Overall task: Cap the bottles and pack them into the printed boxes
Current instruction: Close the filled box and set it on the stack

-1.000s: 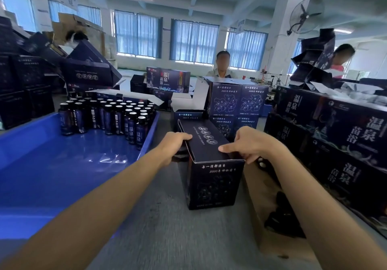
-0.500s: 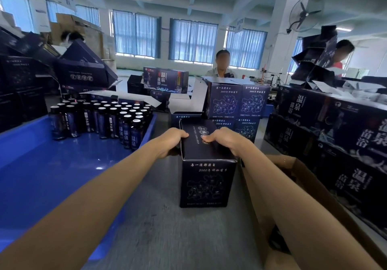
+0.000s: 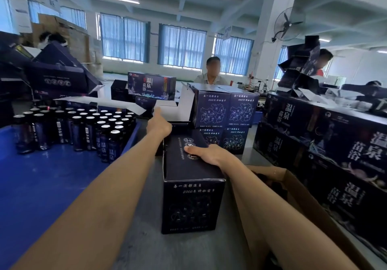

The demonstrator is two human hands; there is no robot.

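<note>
My right hand (image 3: 206, 154) grips the printed box (image 3: 192, 204) over its closed lid; it stands on the desk (image 3: 136, 238), by the blue tray (image 3: 41, 186) of capped bottles (image 3: 83, 127). My left hand (image 3: 159, 124) is at the box's far end, thumb up, and I cannot tell whether it grips anything.

1. A bare strip of grey worktop (image 3: 148, 238) runs between the blue tray (image 3: 41, 186) and the dark printed box (image 3: 191, 202).
2. The tray's far end is crowded with capped bottles (image 3: 83, 129); its near floor lies open.
3. Stacked boxes (image 3: 226, 110) block the far side.
4. An open brown carton (image 3: 303, 202) and a box wall (image 3: 335, 144) close off the right.
</note>
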